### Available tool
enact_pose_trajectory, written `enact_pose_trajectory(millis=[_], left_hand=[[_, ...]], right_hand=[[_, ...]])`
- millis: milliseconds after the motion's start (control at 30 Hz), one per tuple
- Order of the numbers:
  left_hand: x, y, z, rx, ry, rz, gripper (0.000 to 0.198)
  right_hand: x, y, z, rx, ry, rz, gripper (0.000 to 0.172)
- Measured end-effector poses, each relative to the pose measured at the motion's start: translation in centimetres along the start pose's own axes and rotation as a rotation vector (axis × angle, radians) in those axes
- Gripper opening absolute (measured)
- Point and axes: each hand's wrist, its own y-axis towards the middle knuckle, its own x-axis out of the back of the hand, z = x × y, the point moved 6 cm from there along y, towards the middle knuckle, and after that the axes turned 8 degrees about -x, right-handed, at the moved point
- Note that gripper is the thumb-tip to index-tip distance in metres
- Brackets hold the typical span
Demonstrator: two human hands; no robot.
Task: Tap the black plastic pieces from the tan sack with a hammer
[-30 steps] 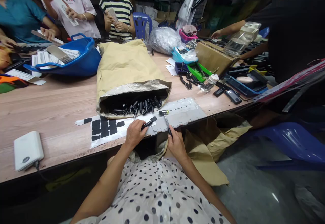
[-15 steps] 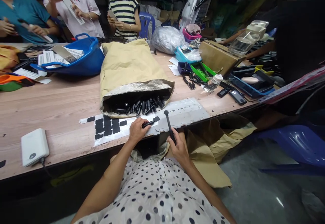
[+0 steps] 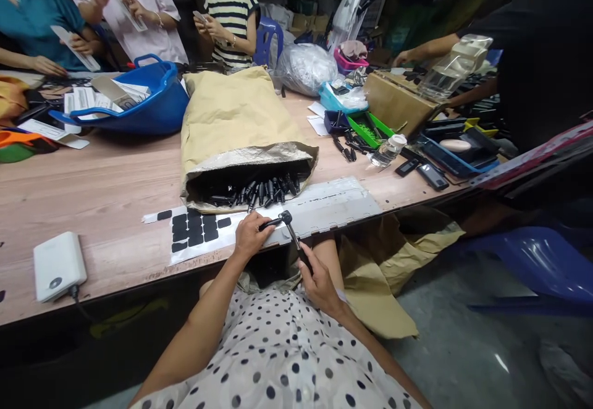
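My left hand [image 3: 251, 235] is closed around a thin black pen-like part [image 3: 269, 224], its tip pointing right over the grey-white board [image 3: 333, 207]. In my right hand [image 3: 320, 280] is a small hammer [image 3: 294, 240] with a black grip and a metal shaft. Its dark head meets the far end of the black part, or lies just over it; contact is hard to tell. To the left of my left hand is a white sheet [image 3: 222, 243] bearing several black rounded patches [image 3: 195, 228]. Behind my hands, a tan paper sack [image 3: 236, 112] opens toward me, with many similar black parts [image 3: 262, 191] inside.
A white box with a cable [image 3: 59, 267] sits at left. Farther back are a blue basket [image 3: 157, 106], a green tray [image 3: 368, 130], a clear bottle [image 3: 389, 151] and a carton [image 3: 398, 103]. An open paper sack [image 3: 384, 291] hangs below the edge. Other people work around the table.
The hammer's head has swung left and down, from above the board onto or over the end of the black part. My left hand has stayed nearly in place.
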Motion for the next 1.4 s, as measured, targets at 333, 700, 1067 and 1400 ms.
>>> enact_pose_trajectory(millis=[333, 700, 1067, 1400], left_hand=[[0.0, 0.0, -0.1, 0.004, -0.017, -0.016, 0.019], [0.1, -0.1, -0.4, 0.015, -0.049, -0.011, 0.019], [0.1, -0.2, -0.4, -0.027, -0.019, 0.017, 0.018], [0.2, -0.9, -1.9, -0.151, 0.011, 0.119, 0.019]], right_hand=[[-0.3, 0.2, 0.9, -0.003, 0.020, 0.051, 0.047], [-0.1, 0.2, 0.8, -0.058, 0.030, -0.001, 0.047], [2.3, 2.1, -1.0, -0.132, -0.153, -0.180, 0.052], [1.5, 2.4, -1.2, -0.156, -0.077, -0.143, 0.055]])
